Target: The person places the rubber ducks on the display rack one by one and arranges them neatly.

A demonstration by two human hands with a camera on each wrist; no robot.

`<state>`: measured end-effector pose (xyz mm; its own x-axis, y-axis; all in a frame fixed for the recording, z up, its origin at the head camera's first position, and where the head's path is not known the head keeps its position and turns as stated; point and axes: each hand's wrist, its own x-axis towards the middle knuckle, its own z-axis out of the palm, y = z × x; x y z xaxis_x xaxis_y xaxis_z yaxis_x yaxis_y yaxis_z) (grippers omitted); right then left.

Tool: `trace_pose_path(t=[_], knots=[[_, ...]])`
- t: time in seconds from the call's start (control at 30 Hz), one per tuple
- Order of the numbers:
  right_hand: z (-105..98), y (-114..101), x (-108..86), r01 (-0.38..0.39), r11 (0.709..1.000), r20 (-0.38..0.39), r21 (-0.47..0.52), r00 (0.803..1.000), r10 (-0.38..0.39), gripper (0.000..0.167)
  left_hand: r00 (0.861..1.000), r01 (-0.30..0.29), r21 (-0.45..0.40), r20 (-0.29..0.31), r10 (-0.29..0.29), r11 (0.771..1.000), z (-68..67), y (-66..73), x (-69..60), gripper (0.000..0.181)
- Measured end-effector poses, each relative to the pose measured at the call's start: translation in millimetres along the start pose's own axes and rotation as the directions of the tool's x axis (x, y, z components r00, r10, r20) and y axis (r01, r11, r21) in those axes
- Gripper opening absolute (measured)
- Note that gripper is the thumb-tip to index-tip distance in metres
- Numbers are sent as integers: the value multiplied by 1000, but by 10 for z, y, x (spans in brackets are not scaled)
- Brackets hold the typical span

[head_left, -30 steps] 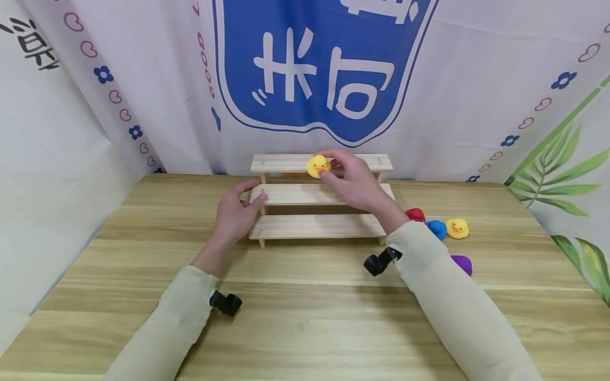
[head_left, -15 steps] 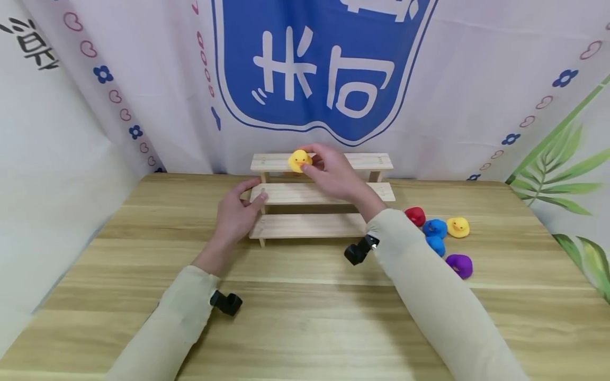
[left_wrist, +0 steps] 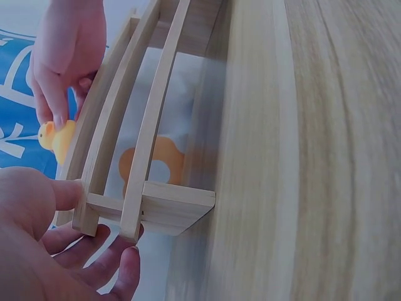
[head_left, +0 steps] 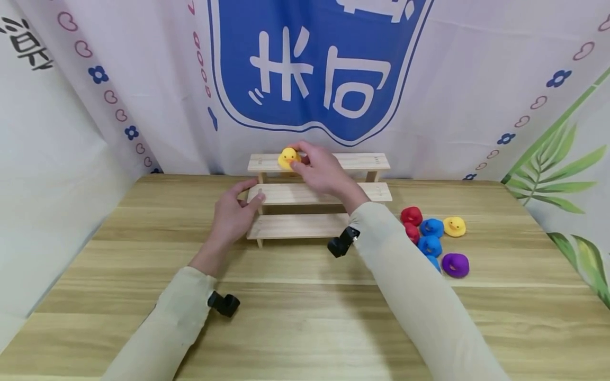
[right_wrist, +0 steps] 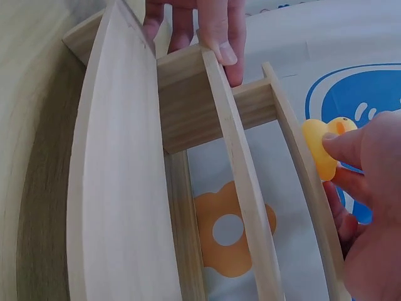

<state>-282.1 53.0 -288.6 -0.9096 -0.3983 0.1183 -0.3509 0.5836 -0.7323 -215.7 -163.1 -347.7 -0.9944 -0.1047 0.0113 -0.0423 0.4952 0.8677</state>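
A three-tier wooden display stand (head_left: pixel 297 226) is at the back of the table. My right hand (head_left: pixel 320 168) pinches a yellow rubber duck (head_left: pixel 287 159) between thumb and fingers at the left part of the top tier. In the right wrist view the duck (right_wrist: pixel 319 150) is against the top board; whether its full weight rests there I cannot tell. At the stand's left end, my left hand (head_left: pixel 233 212) grips the middle tier. The left wrist view has its thumb (left_wrist: pixel 67 194) on the board and its fingers (left_wrist: pixel 94 260) beneath.
Right of the stand lies a group of rubber ducks: red (head_left: pixel 411 216), blue (head_left: pixel 431 228), yellow (head_left: pixel 455 226) and purple (head_left: pixel 456 265). My right sleeve (head_left: pixel 405 264) partly covers some of them. A printed curtain (head_left: pixel 167 106) hangs close behind the stand.
My right hand has carried the yellow duck leftward along the top tier and slightly down onto it. More ducks show beside the right sleeve. The left hand keeps its place on the stand.
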Motion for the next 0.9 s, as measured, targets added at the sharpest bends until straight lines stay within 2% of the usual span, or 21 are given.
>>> trace_pose_path(t=[0.57, 0.9], knots=[[43, -77, 92, -10, 999, 28, -47, 1000, 12, 43, 1000, 8, 20, -12, -8, 1000, 18, 19, 5, 50], [52, -119, 92, -21, 1000, 57, -18, 998, 22, 48, 1000, 9, 23, -6, -9, 1000, 8, 26, -13, 50]])
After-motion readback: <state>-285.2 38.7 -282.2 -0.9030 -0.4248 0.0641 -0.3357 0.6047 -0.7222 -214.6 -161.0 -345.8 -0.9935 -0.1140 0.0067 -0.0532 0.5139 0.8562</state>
